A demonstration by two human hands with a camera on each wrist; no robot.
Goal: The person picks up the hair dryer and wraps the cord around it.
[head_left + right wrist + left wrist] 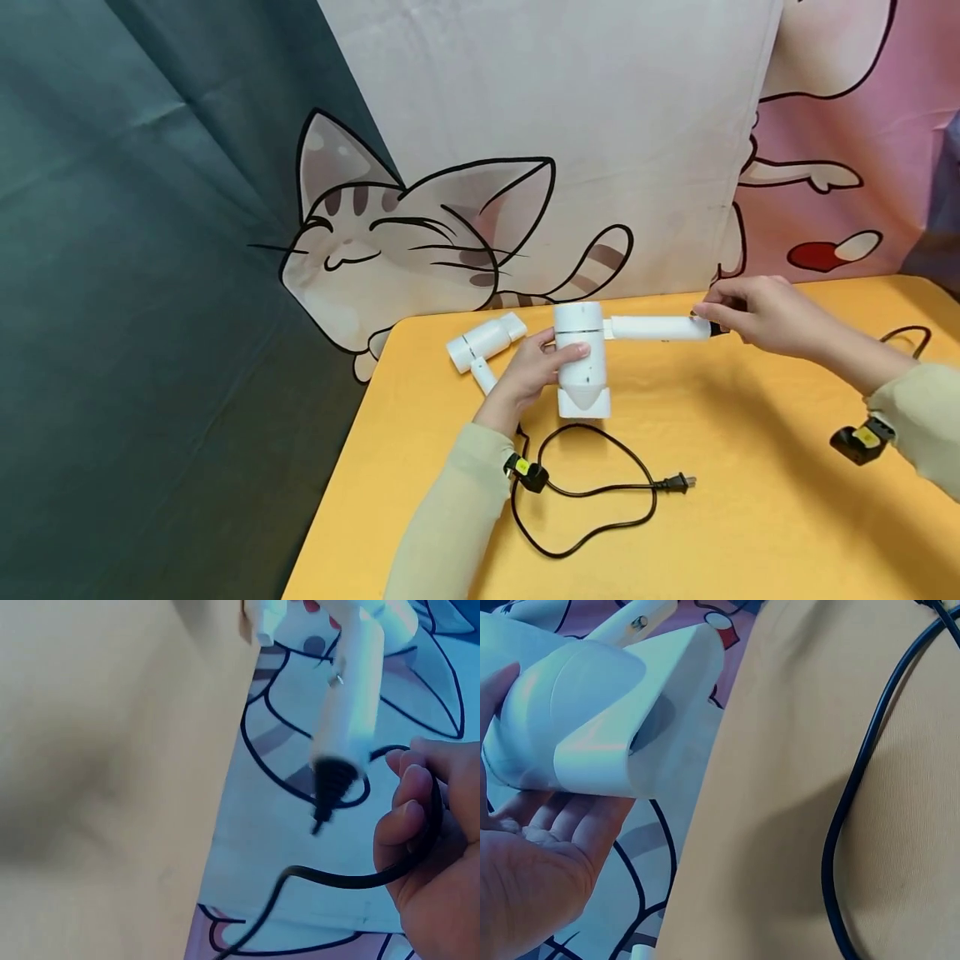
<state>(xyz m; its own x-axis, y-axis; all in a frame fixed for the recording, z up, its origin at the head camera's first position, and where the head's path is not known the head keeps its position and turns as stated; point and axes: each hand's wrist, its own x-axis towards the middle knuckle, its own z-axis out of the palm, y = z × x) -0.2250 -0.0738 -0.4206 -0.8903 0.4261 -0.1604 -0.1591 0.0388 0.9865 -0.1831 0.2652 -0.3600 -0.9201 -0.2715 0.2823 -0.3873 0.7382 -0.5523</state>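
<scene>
A white hair dryer [583, 375] is held up above the table, barrel upright in the head view, its handle [652, 327] stretching to the right. My left hand [525, 371] grips the barrel, thumb across the front and fingers behind. The flat nozzle [600, 754] points away from the palm in the left wrist view. By the handle's end, my right hand [765, 315] holds the dryer's black cord [330, 878] with curled fingers. In the right wrist view the cord bends round near the black cord sleeve [332, 780].
Another white hair dryer [487, 340] lies at the back left of the yellow table [420, 467]. A looped black cord with a plug [675, 483] lies in front of my left hand. Behind the table hangs a cloth with a cartoon cat [397, 250].
</scene>
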